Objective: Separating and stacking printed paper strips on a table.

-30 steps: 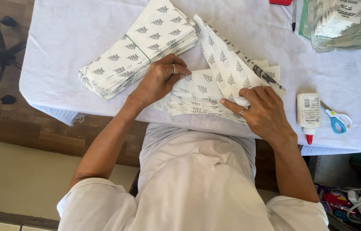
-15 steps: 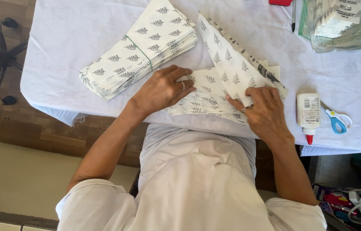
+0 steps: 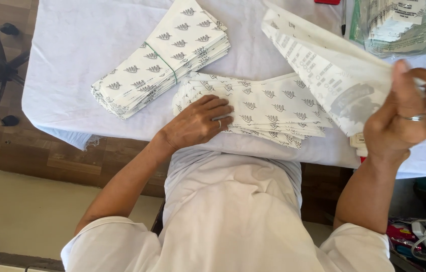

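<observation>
While the fanned pile of paper bags is being pressed flat, one bag is being lifted clear of it.

Left hand: the left hand [image 3: 198, 123] is being laid open, palm down, on the near left end of the fanned pile [image 3: 268, 106]; the fingers are being kept loosely spread and slightly curled, nothing is being gripped, and a ring is being worn on one finger.

Right hand: the right hand [image 3: 407, 118] is being closed on the lifted bag [image 3: 324, 70], whose end is being pinched between thumb and fingers; a ring is being worn here too.

Lifted bag: a long, flat, white paper bag is being held in the air above the right side of the table [image 3: 72, 45], slanting from the right hand up toward the far edge; small dark print is being shown on its upturned face.

Fanned pile: thin white paper bags patterned with small dark leaf shapes are being kept overlapped near the table's front edge, just before the person's body.

Bundle: a second stack of the same patterned bags, the banded bundle [image 3: 162, 58], is being held together by a thin green band and is lying diagonally to the left of the pile.

Table: it is being covered by a smooth white cloth.

Arms: the left forearm is being stretched forward and inward; the right forearm is being raised, with the wrist bent back.
</observation>
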